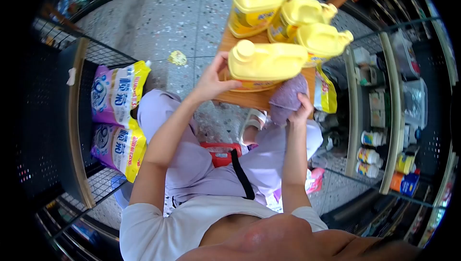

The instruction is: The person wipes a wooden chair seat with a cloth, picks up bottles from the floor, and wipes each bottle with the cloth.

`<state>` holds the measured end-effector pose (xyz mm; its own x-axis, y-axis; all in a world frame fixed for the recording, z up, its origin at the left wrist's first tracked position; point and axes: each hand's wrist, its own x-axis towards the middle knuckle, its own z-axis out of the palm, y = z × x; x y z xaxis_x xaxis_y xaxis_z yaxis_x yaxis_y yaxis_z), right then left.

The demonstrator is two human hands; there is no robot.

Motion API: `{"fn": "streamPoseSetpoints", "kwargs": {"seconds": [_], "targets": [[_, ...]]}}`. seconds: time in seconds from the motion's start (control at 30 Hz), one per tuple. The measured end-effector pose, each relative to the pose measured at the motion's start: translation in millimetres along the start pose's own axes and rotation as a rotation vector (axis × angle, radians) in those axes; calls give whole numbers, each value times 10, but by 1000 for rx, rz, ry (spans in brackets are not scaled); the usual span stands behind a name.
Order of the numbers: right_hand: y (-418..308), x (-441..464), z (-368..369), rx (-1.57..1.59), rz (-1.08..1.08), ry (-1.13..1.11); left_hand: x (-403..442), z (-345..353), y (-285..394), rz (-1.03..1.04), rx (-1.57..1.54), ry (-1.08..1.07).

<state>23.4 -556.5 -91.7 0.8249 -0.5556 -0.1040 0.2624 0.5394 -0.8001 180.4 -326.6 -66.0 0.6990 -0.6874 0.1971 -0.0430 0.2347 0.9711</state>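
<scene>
My left hand grips the left end of a yellow jug, close to its cap, with the thumb on the near side. The jug lies across the near part of a wooden chair seat. In my right hand is a purple cloth, bunched up against the right end of the jug. Several more yellow jugs stand behind on the seat, one at the back left and others at the right.
Purple and yellow detergent bags stand on a rack to the left. Shelves with white bottles and clear plastic boxes rise on the right. A yellow packet is beside the chair. A red object lies below, between the legs.
</scene>
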Motion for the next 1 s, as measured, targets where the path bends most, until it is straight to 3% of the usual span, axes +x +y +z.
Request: {"fn": "streamPoseSetpoints", "kwargs": {"seconds": [0.37,0.5,0.73,1.0], "targets": [[67,3,38,-49,-68,-95,160,-31,-119,-18,-209,67],[113,-48,184,-392,-357,-131,226,-43,-136,-6,-188,79],[310,-276,536,-939,-662,-89,275,-46,-113,-21,-172,90],[312,-174,1183,-1026,-1010,-95,331,-72,-68,-29,-181,85]]}}
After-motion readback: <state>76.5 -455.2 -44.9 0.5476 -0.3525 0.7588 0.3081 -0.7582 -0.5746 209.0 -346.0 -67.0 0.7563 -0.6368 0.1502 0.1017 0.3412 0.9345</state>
